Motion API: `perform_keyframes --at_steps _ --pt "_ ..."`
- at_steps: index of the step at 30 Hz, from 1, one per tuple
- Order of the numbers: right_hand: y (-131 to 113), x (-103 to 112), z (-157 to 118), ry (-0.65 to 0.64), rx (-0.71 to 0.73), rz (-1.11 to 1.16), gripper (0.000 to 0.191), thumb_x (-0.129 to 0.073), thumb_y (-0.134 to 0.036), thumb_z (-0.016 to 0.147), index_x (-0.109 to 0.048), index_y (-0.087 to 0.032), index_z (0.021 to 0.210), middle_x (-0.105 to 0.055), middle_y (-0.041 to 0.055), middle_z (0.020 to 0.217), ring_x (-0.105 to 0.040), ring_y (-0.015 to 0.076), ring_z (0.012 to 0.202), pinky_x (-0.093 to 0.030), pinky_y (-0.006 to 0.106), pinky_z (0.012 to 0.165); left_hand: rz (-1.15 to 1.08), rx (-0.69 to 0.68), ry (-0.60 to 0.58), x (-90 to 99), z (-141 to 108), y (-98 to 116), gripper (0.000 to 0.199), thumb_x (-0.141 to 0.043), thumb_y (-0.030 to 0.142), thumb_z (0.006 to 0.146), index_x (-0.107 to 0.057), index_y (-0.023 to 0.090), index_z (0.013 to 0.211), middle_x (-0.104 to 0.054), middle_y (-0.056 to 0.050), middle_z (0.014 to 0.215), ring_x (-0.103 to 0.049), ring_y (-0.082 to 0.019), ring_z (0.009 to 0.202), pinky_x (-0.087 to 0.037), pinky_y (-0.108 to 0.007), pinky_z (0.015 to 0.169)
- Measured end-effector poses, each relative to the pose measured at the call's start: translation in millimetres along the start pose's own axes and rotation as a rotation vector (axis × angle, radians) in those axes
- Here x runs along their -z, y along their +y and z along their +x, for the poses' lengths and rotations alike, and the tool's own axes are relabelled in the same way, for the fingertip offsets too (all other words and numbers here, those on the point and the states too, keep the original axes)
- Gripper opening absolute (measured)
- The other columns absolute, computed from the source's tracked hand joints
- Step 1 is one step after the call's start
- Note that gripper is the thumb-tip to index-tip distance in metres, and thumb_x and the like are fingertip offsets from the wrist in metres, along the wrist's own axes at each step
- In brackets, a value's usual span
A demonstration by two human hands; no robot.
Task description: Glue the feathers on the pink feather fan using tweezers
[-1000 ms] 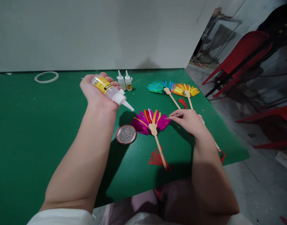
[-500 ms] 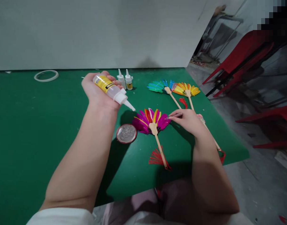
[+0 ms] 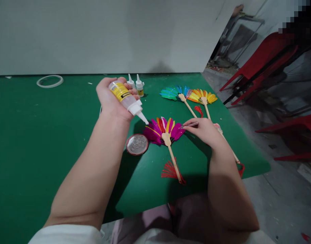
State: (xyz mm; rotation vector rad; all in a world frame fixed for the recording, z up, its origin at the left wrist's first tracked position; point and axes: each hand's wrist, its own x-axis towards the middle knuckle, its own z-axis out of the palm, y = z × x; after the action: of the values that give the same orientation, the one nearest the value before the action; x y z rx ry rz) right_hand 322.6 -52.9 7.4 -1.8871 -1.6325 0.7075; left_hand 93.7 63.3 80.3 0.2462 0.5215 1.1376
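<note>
A green table [image 3: 64, 142] fills most of the view, its far edge against a plain pale wall [image 3: 94, 37], where white scraps [image 3: 8, 77] and a ring [image 3: 50, 86] lie. To the right is grey floor [image 3: 269, 196], scuffed and littered, with red chairs [image 3: 262, 59] and, farther back, a metal frame [image 3: 250, 19] in dim light. The purple fan [image 3: 167, 138] lies near the middle of the table (yellow, red and white streak its top), with a red tassel [image 3: 169, 170] by its handle. The left hand [image 3: 108, 100] is wrapped around a bottle [image 3: 123, 96], tilted down toward the fan's left side. The right hand [image 3: 202, 131] pinches tweezers [image 3: 191, 125] at its right side; whether the tips touch, I cannot tell. A round dish [image 3: 137, 155] sits just left of the fan; small bottles [image 3: 139, 88] stand behind the left hand. Beyond the right lie a blue fan [image 3: 174, 93] and a yellow fan [image 3: 204, 99].
</note>
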Motion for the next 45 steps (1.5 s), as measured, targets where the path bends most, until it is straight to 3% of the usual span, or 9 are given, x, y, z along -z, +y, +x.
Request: perform_keyframes --at_steps 5,7,11,14,17,19,24,33,45 --pt "1.4 0.5 0.7 -0.015 -0.006 0.009 0.015 -0.061 -0.030 0.074 -0.068 -0.020 0.082 -0.071 0.0018 0.081 -0.066 0.0157 0.076 -0.049 0.025 0.067 0.222 -0.089 0.016 -1.6 3.6 -6.7 0.020 -0.037 0.027 0.072 -0.034 0.019 0.055 -0.036 0.002 0.041 -0.031 -0.008 0.039 -0.023 -0.021 0.040" --pt "1.0 1.1 0.5 -0.027 -0.007 0.001 0.014 -0.061 -0.030 0.074 -0.068 -0.021 0.082 -0.071 0.0015 0.081 -0.066 0.0157 0.076 -0.049 0.025 0.067 0.453 -0.151 -0.047 -0.9 5.6 -13.4 0.021 -0.035 0.029 0.072 -0.040 0.019 0.055 -0.037 0.002 0.042 -0.031 -0.008 0.037 -0.023 -0.021 0.039" --pt "0.1 1.9 -0.1 -0.034 -0.012 -0.008 0.014 -0.060 -0.030 0.075 -0.068 -0.021 0.082 -0.071 0.0016 0.081 -0.066 0.0160 0.077 -0.049 0.025 0.067 1.287 -0.354 -0.298 4.5 6.4 -35.7 0.028 -0.036 0.026 0.076 -0.061 0.017 0.069 -0.044 0.001 0.047 -0.043 -0.011 0.044 -0.032 -0.022 0.045" --pt "-0.9 2.4 -0.4 -0.033 0.007 -0.019 0.014 -0.060 -0.029 0.075 -0.068 -0.021 0.082 -0.071 0.0015 0.080 -0.065 0.0159 0.076 -0.049 0.025 0.068 1.914 -0.436 -0.528 10.2 3.4 -56.0 0.032 -0.037 0.023 0.076 -0.067 0.020 0.085 -0.060 -0.002 0.062 -0.055 -0.015 0.058 -0.039 -0.025 0.056" --pt "-2.4 3.0 -0.2 -0.035 0.021 -0.033 0.012 -0.059 -0.028 0.075 -0.068 -0.021 0.080 -0.071 0.0006 0.079 -0.065 0.0152 0.075 -0.048 0.024 0.067 2.358 -0.415 -0.731 14.9 -0.1 -75.1 0.035 -0.037 0.025 0.077 -0.067 0.023 0.096 -0.067 -0.005 0.075 -0.060 -0.020 0.069 -0.041 -0.028 0.059" --pt "-2.8 3.1 0.2 -0.032 0.018 -0.034 0.012 -0.059 -0.027 0.075 -0.068 -0.021 0.079 -0.071 0.0003 0.078 -0.065 0.0149 0.075 -0.048 0.023 0.066 2.526 -0.384 -0.831 16.9 -2.1 -85.9 0.034 -0.037 0.026 0.078 -0.068 0.021 0.093 -0.068 -0.008 0.075 -0.062 -0.022 0.069 -0.041 -0.029 0.058" --pt "-1.5 2.6 1.6 -0.027 0.036 -0.029 0.012 -0.059 -0.024 0.074 -0.068 -0.021 0.081 -0.071 0.0001 0.078 -0.066 0.0144 0.075 -0.048 0.022 0.065 2.647 -0.363 -0.956 18.4 -5.7 -102.4 0.035 -0.038 0.023 0.079 -0.067 0.019 0.098 -0.067 -0.011 0.072 -0.063 -0.024 0.069 -0.042 -0.029 0.058" --pt "-0.6 3.8 2.3 -0.041 0.055 -0.046 0.011 -0.060 -0.021 0.074 -0.068 -0.020 0.081 -0.071 0.0010 0.079 -0.066 0.0146 0.074 -0.048 0.022 0.065 2.673 -0.341 -0.945 21.0 -2.7 -107.9 0.040 -0.035 0.025 0.081 -0.062 0.022 0.110 -0.068 -0.011 0.073 -0.064 -0.025 0.069 -0.042 -0.030 0.056" --pt "-2.1 4.2 2.0 -0.057 0.061 -0.048 0.011 -0.059 -0.022 0.075 -0.068 -0.019 0.081 -0.071 0.0024 0.080 -0.066 0.0146 0.075 -0.048 0.022 0.066 2.626 -0.466 -0.984 20.5 -5.7 -110.2 0.034 -0.035 0.023 0.079 -0.067 0.016 0.090 -0.065 -0.011 0.064 -0.064 -0.026 0.067 -0.043 -0.031 0.055"
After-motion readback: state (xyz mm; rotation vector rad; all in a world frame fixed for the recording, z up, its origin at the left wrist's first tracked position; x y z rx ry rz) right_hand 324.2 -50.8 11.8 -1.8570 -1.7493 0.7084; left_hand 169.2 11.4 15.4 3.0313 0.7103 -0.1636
